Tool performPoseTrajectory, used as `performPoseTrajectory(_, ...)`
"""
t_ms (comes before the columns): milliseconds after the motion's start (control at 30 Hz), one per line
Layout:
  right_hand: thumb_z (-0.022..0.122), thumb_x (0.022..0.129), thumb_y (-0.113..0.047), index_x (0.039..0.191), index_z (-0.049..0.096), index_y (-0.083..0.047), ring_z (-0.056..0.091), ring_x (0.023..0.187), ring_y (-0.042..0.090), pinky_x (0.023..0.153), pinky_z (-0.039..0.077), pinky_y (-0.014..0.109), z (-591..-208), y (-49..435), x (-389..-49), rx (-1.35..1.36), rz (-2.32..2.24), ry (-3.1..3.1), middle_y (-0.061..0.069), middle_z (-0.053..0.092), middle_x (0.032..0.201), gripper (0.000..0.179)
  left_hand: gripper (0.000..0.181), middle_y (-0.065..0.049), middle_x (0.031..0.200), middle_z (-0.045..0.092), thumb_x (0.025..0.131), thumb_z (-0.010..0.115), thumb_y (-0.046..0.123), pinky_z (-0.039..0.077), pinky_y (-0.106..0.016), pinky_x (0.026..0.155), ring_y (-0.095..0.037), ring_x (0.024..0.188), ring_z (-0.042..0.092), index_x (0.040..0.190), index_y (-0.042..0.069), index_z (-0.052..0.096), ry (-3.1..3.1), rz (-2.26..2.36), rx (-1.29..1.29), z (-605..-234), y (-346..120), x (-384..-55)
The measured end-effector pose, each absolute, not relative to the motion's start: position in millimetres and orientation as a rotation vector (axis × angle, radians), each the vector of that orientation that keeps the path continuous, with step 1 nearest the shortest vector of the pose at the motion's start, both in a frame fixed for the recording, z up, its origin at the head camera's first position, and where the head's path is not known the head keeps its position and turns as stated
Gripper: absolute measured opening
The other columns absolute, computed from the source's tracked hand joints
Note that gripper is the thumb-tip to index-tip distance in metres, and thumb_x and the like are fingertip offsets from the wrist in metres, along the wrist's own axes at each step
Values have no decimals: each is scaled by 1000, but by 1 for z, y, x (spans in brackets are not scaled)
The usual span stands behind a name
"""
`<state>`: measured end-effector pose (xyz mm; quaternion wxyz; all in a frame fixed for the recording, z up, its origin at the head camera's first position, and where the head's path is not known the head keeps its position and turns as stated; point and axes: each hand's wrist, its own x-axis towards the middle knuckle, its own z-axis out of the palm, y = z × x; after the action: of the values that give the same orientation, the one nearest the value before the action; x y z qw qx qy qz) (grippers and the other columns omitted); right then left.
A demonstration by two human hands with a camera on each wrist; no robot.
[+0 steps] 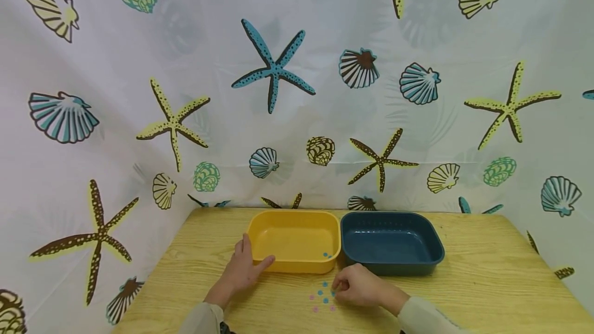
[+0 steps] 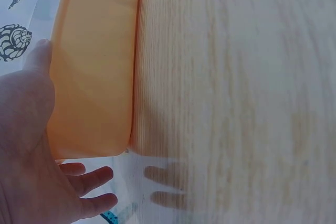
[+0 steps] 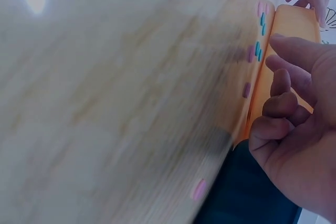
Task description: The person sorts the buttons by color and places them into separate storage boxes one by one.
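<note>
- The left hand rests at the 8 o'clock corner of the yellow plastic bin, its thumb over the near rim and its fingers relaxed along the outer side.
- The right hand is loosely bent, thumb and forefinger apart with nothing visible between them; it hovers just beside the small discs at their 3 o'clock side.
- Small blue discs and pink discs lie scattered on the wood-grain worktop, with the yellow bin at 11 o'clock from them.
- Two more blue discs sit inside the yellow bin, toward its 4 o'clock corner.
- The navy bin stands just beside the yellow one, at its 3 o'clock.
- In the right wrist view, one pink disc lies apart from the others, near the navy bin.
- At 12 o'clock, behind both bins, hangs a white cloth printed with starfish and seashells.
</note>
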<state>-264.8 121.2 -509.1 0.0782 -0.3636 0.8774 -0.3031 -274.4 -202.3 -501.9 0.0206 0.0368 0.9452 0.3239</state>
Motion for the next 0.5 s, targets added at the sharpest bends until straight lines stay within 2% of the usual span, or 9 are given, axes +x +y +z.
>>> performPoseTrajectory(500,75,80,-12,89,74,-9,45,59,-2,58,42,18,-511,115,-269,-1106,-852,2609,-15,53,67,9,110,-36,147,8,87,51,64,31,-58,100,-52,128,29,146,-10,-4,2934,1014,132,-503,-203,-276)
